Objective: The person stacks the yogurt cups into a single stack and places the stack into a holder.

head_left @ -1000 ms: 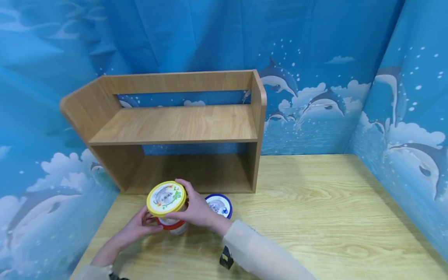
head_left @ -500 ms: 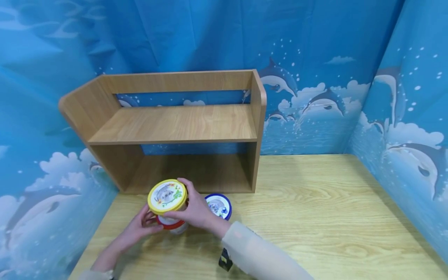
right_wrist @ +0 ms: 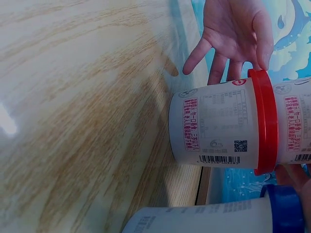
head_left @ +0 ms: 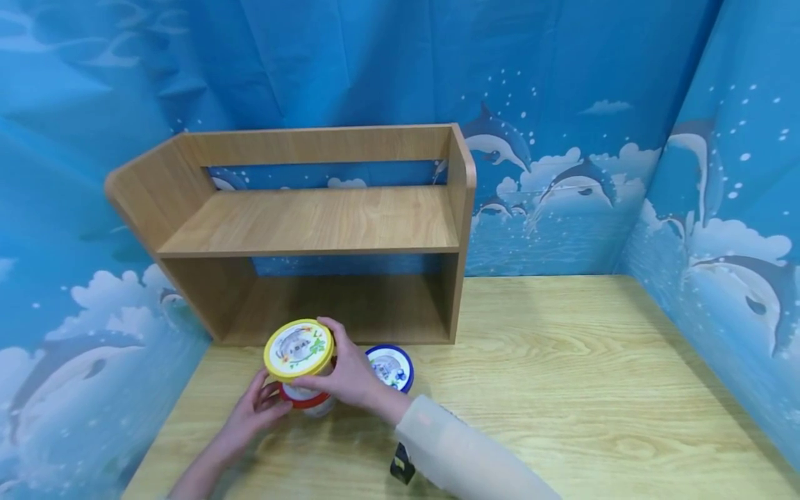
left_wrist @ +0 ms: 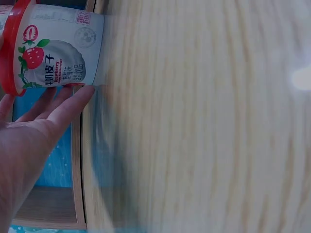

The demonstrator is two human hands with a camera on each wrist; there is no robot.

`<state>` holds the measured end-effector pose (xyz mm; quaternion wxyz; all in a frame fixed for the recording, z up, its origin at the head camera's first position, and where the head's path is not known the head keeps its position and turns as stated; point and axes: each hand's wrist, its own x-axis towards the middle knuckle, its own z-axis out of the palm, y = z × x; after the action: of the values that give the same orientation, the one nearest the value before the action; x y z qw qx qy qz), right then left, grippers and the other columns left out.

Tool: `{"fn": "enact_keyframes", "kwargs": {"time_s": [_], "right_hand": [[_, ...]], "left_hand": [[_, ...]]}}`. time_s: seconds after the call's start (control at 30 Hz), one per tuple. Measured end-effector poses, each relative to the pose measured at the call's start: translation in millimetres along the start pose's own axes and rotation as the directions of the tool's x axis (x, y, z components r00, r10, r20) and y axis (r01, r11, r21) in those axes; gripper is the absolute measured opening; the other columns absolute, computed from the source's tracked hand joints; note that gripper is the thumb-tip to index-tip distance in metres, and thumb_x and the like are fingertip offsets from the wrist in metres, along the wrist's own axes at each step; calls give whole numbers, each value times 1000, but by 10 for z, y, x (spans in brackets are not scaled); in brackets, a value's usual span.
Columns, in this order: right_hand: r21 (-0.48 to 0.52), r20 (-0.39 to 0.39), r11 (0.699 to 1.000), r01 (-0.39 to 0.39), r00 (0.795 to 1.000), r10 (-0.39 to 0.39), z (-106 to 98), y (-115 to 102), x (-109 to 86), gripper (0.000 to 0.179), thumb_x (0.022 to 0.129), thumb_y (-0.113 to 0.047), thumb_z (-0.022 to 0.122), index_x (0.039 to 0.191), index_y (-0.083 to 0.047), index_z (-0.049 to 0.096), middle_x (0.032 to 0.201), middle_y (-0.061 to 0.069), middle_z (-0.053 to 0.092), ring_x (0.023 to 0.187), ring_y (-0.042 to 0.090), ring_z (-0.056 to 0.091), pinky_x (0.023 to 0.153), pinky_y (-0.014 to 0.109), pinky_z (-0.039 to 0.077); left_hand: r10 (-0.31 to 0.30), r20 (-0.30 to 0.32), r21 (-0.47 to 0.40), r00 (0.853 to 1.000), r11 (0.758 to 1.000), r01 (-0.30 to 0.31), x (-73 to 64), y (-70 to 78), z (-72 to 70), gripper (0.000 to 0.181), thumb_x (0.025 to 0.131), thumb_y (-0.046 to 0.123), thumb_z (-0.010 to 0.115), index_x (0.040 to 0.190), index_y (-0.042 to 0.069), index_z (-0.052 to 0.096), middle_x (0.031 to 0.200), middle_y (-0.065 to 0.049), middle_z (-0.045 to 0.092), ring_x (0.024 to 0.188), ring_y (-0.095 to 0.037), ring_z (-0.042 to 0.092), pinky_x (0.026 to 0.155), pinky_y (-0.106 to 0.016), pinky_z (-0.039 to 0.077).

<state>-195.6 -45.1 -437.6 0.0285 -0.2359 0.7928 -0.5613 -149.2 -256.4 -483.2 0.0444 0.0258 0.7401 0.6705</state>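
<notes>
A tub with a yellow lid [head_left: 298,349] stands on top of a strawberry-printed tub with a red lid [left_wrist: 63,48], in front of the shelf. My right hand [head_left: 350,371] grips the yellow-lidded tub from the right, thumb in front and fingers behind. On the left side of the red-lidded tub is my left hand [head_left: 253,410]. Its fingers are spread and fairly straight in the right wrist view, its thumb at the red rim. A third tub, blue-lidded [head_left: 392,368], stands just right of the stack, partly hidden by my right hand.
A wooden two-tier shelf [head_left: 312,250] stands behind the tubs on the pale wooden table [head_left: 562,389]. Blue dolphin-print curtains [head_left: 562,139] enclose the back and sides. A small black object [head_left: 403,464] shows beneath the right sleeve.
The yellow-lidded tub and right hand have shifted very slightly up and right in the head view. My left forearm has swung a little inward, its sleeve now out of view.
</notes>
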Motion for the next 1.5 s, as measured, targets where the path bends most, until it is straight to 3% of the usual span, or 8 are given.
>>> {"fn": "enact_keyframes", "kwargs": {"time_s": [0.17,0.5,0.7,0.83,0.97,1.17,1.5], "right_hand": [[-7,-4,1000,-2,1000,2,0,8,9,93,76,-39,83,148,-27,27,131,-7,53,118,10,51,99,36,43],[19,7,1000,2,1000,-2,10,10,7,95,76,-36,84,149,-26,25,132,-5,53,120,11,50,100,34,41],[62,12,998,21,1000,-22,-58,-23,-3,93,77,-30,84,150,-25,25,136,-1,49,119,14,50,97,33,45],[-12,-7,998,65,998,-65,-159,-19,-4,95,76,-32,85,149,-21,26,141,1,47,124,16,48,102,42,42],[-70,-33,992,105,994,-108,-295,20,-11,96,75,-29,86,149,-18,26,143,1,46,129,18,45,104,40,39],[-16,-56,988,153,986,-154,-528,93,-57,94,75,-18,85,149,-14,26,143,8,45,128,30,46,104,40,40],[-33,-94,983,181,979,-183,-871,255,-208,93,75,-14,84,147,-13,26,145,12,44,130,28,44,100,48,42]], "left_hand": [[-5,2,-28,1000,1000,5,1,-6,7,59,88,-6,61,127,34,41,129,-30,49,99,-6,60,79,-36,54],[-55,-2,-25,998,998,55,-9,16,-7,57,88,-4,62,126,32,40,133,-33,44,99,-7,60,83,-41,54],[-55,-3,-22,998,998,55,-17,20,-11,58,88,-4,62,130,27,38,132,-31,45,99,-8,60,82,-42,54],[-60,0,-29,998,998,60,-14,25,-7,59,88,-4,62,132,26,36,132,-30,46,99,-8,60,82,-41,54],[-62,-5,-36,998,997,62,-2,16,1,57,88,-6,61,129,26,38,131,-30,47,98,-9,61,81,-40,54],[-58,13,-33,998,998,58,18,2,-16,57,88,-4,62,128,29,38,134,-33,42,99,-8,60,83,-41,54],[-66,26,-35,997,997,67,23,5,-30,57,89,-3,62,128,30,38,135,-32,42,101,-6,59,85,-41,53]]}}
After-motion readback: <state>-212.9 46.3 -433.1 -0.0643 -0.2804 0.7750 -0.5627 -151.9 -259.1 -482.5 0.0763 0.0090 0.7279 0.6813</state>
